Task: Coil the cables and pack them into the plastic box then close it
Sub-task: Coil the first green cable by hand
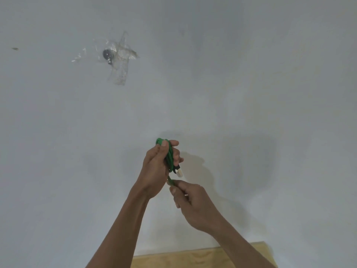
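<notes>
A green cable point(169, 155) is wound into a small coil and held up in front of a pale wall. My left hand point(156, 169) grips the coil, thumb on top and fingers wrapped around it. A black-and-white plug point(178, 172) hangs from the lower end of the coil. My right hand point(190, 204) sits just below, pinching the loose green end of the same cable between thumb and forefinger. The plastic box is out of view.
A pale grey wall point(231, 84) fills most of the view, with a metal hook under clear tape point(116, 59) at the upper left. A strip of light wooden surface point(202, 258) shows at the bottom edge.
</notes>
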Demonstrator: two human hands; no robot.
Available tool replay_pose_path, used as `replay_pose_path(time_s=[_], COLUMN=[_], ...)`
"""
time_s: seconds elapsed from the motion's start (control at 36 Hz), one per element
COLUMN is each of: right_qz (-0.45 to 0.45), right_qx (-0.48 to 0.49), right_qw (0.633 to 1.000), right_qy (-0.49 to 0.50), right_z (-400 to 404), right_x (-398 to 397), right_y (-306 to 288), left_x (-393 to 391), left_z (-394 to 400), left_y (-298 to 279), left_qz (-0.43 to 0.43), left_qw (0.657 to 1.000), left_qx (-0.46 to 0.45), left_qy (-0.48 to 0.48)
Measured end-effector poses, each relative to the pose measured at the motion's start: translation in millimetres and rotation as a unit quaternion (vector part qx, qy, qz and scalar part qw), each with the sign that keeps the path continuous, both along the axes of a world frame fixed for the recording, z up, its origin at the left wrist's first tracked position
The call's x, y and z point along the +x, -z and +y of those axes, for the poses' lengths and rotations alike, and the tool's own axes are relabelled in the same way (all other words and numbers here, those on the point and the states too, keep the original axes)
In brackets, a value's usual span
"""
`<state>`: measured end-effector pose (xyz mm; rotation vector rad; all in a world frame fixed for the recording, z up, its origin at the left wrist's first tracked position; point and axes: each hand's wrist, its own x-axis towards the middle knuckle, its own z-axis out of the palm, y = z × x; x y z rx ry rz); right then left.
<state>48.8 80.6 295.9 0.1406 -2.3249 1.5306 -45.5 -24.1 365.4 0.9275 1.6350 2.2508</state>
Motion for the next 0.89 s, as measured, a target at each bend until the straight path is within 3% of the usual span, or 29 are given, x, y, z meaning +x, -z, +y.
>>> replay_pose_path(time_s=[0.17, 0.31, 0.42, 0.53, 0.58, 0.64, 0.72, 0.81, 0.89], right_qz=[0.042, 0.08, 0.058, 0.114, 0.08, 0.027, 0.02, 0.032, 0.042], right_qx=[0.248, 0.343, 0.238, 0.128, 0.047, -0.044, -0.144, -0.171, -0.145], right_qw=[0.965, 0.935, 0.969, 0.985, 0.994, 0.993, 0.98, 0.98, 0.988], right_qy=[0.069, 0.048, -0.007, -0.025, -0.052, -0.11, -0.138, -0.096, -0.043], right_z=[13.3, 38.7, 59.6, 63.4, 63.3, 61.2, 55.0, 49.1, 42.9], right_x=[15.7, 7.0, -10.2, -19.8, -21.8, -21.4, -20.0, -19.4, -22.0], right_y=[-44.9, -96.2, -109.3, -90.7, -80.8, -72.7, -63.7, -61.2, -60.1], left_x=[-3.1, 12.4, 23.7, 28.1, 30.4, 31.7, 30.7, 32.4, 36.0], left_z=[-8.9, -7.6, -5.1, -5.9, -5.9, -5.8, -5.5, -1.7, 6.3], left_y=[17.7, 29.5, 28.0, 22.7, 21.0, 19.7, 18.4, 18.8, 21.2], left_qz=[0.06, 0.056, -0.029, -0.109, -0.13, -0.139, -0.143, -0.152, -0.122], left_qw=[0.993, 0.989, 0.987, 0.977, 0.97, 0.963, 0.959, 0.973, 0.987], left_qx=[-0.096, -0.131, -0.099, -0.053, -0.037, -0.031, -0.031, -0.04, -0.101], left_qy=[-0.035, 0.041, 0.122, 0.175, 0.204, 0.227, 0.243, 0.168, -0.021])
